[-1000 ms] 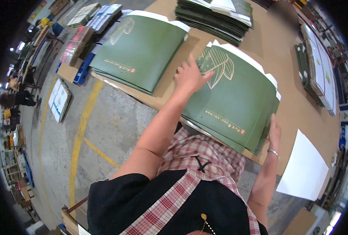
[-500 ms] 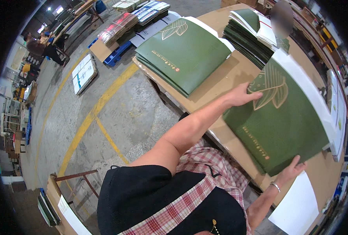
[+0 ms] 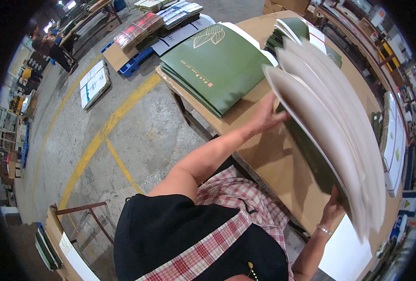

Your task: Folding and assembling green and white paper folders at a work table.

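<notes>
A batch of green printed sheets (image 3: 327,136) stands tipped up over the table, its pale backs fanned apart and smeared by motion. At its left edge my left hand (image 3: 270,114) grips the sheets, some fingers hidden behind them. Lower down, my right hand (image 3: 333,208) is closed on the near bottom corner, its fingertips partly hidden. Left of the batch lies a stack of green sheets (image 3: 217,65) with gold leaf line art, its edges slightly spread. A blank white sheet (image 3: 346,250) lies under my right forearm.
Brown board covers the table (image 3: 264,159). A pile of folded green pieces (image 3: 294,29) sits at its far side, and white bundles (image 3: 395,145) stand along the right. Tied paper stacks (image 3: 138,33) rest near a blue pallet (image 3: 135,63). Two people (image 3: 53,47) are far off at left.
The green sheets have been tilted up from showing their printed fronts to showing their pale backs, and have fanned out. My left hand has shifted slightly left; my right hand has moved slightly left.
</notes>
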The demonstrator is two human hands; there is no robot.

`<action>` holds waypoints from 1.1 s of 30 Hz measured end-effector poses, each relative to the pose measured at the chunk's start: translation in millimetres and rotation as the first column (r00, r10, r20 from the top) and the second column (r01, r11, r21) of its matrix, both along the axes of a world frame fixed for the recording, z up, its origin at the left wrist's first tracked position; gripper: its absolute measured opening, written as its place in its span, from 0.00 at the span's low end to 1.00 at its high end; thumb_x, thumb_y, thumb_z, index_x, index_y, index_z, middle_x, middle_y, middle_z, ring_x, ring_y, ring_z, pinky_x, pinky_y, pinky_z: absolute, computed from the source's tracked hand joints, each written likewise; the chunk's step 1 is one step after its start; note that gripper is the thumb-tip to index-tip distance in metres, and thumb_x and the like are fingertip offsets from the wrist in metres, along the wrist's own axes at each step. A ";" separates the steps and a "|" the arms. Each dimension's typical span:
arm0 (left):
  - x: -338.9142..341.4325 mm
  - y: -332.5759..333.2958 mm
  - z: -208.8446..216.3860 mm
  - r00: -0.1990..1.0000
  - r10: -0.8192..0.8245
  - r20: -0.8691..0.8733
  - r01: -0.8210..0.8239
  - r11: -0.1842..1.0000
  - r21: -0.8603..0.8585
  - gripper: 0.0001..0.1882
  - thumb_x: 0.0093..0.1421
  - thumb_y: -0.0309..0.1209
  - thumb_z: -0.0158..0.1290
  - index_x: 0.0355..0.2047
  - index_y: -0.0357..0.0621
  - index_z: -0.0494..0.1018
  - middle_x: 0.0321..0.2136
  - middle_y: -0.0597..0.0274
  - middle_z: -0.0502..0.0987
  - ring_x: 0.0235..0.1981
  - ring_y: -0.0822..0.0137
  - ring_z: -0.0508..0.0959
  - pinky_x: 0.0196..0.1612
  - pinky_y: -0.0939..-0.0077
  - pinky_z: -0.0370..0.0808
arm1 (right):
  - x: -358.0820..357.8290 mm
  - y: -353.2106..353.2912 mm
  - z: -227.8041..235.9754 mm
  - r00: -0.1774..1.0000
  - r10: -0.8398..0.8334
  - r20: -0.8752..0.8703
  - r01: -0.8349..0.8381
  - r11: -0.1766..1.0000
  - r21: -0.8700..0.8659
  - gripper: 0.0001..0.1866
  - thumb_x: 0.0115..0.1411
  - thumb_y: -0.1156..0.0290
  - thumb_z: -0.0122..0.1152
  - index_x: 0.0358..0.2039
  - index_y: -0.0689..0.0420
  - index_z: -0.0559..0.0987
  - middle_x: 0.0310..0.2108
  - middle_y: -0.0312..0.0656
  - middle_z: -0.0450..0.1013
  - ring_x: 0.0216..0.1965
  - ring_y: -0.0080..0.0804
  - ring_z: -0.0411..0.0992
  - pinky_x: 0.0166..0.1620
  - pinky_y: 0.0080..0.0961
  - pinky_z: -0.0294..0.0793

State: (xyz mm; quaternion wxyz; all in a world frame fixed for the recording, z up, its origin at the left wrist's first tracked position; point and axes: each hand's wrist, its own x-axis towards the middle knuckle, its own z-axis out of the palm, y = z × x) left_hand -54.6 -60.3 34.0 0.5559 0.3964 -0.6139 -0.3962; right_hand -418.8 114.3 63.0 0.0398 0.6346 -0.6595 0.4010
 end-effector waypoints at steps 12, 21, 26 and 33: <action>202.2 18.9 132.6 0.493 0.432 -0.755 -0.360 0.891 0.275 0.18 0.64 0.33 0.58 0.49 0.35 0.71 0.45 0.51 0.79 0.45 0.56 0.80 0.51 0.62 0.78 | 284.0 -276.4 122.2 0.685 0.356 -0.636 -0.706 0.541 -0.458 0.20 0.61 0.74 0.53 0.52 0.45 0.82 0.53 0.36 0.75 0.57 0.42 0.70 0.58 0.40 0.71; 232.6 -38.3 -65.4 0.539 0.790 -0.293 -0.664 0.612 0.429 0.24 0.50 0.15 0.53 0.49 0.34 0.63 0.43 0.50 0.75 0.43 0.54 0.78 0.47 0.58 0.76 | 301.5 -276.3 -49.6 0.759 0.635 -0.146 -0.539 0.737 0.407 0.40 0.54 0.85 0.53 0.66 0.38 0.67 0.69 0.48 0.57 0.68 0.53 0.55 0.68 0.44 0.58; 251.3 -32.9 -34.4 0.507 0.774 -0.380 -0.652 0.633 0.418 0.27 0.54 0.12 0.51 0.55 0.35 0.61 0.48 0.50 0.74 0.47 0.56 0.78 0.53 0.61 0.74 | 251.2 -207.5 -6.5 0.828 0.554 0.086 -0.555 0.832 -0.023 0.40 0.54 0.84 0.50 0.68 0.43 0.65 0.69 0.56 0.55 0.71 0.56 0.50 0.69 0.46 0.55; 244.0 -2.0 21.5 0.570 0.799 -0.193 -0.814 0.581 -0.002 0.44 0.55 0.18 0.62 0.65 0.23 0.46 0.56 0.42 0.68 0.52 0.56 0.74 0.56 0.65 0.73 | -63.5 36.8 9.3 0.937 -0.158 -0.312 0.200 0.974 0.105 0.35 0.59 0.62 0.66 0.65 0.55 0.67 0.65 0.54 0.63 0.68 0.53 0.56 0.68 0.48 0.56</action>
